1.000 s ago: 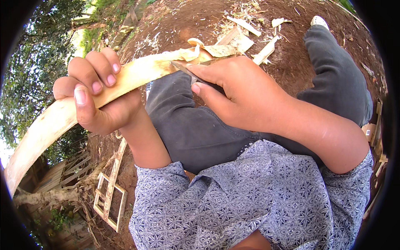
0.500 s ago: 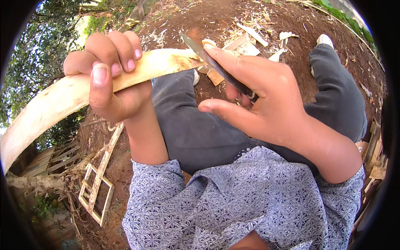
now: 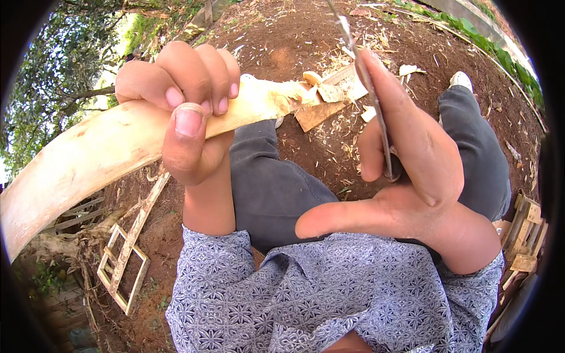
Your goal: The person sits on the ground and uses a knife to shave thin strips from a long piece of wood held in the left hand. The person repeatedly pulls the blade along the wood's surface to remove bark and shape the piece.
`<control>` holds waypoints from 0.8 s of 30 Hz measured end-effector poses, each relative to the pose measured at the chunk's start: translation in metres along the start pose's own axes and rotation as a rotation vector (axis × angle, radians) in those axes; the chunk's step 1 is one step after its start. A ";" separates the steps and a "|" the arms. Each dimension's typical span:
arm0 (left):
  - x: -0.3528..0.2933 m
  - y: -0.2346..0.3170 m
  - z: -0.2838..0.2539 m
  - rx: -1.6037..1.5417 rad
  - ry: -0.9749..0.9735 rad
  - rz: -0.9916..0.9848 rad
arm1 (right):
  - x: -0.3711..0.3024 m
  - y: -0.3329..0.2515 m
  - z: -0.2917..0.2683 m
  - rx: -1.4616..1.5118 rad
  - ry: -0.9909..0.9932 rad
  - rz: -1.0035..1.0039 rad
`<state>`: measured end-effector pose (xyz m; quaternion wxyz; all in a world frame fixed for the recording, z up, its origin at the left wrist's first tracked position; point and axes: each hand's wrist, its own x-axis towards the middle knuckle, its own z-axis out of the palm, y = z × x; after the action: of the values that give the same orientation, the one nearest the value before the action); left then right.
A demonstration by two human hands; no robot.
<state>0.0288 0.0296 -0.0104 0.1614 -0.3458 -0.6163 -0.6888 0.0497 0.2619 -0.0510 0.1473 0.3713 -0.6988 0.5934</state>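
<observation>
Wrapped round a long, curved strip of pale peeled wood (image 3: 106, 141), my left hand (image 3: 188, 106) has its thumb pressed on the near edge. The strip runs out of view at the lower left, and its rough, splintered end (image 3: 273, 100) points to the right. My right hand (image 3: 412, 159) grips a knife (image 3: 372, 88), index finger stretched along the blade and thumb held out apart. The blade points up and away, clear of the wood. Most of the knife's handle is hidden in my palm.
Wood chips and offcuts (image 3: 329, 109) lie on the brown soil beyond my knees. A wooden frame (image 3: 122, 270) is on the ground at the lower left. Wood pieces (image 3: 524, 235) are stacked at the right. My legs (image 3: 276, 176) are spread below my hands.
My right hand has moved right and nearer, taking the knife off the wood's end and turning its blade more upright. My left hand and the strip have shifted slightly right.
</observation>
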 end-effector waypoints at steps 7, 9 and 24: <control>-0.001 -0.001 0.002 -0.013 0.034 -0.007 | -0.001 -0.002 -0.009 0.009 -0.085 -0.074; -0.001 -0.001 0.001 -0.013 0.035 -0.008 | 0.000 -0.002 -0.009 0.021 -0.068 -0.101; 0.000 0.002 -0.001 -0.006 0.026 -0.020 | -0.008 -0.009 0.008 0.647 -0.188 0.473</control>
<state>0.0305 0.0281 -0.0090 0.1614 -0.3313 -0.6156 -0.6966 0.0631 0.2570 -0.0517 -0.1820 0.2802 -0.5527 0.7634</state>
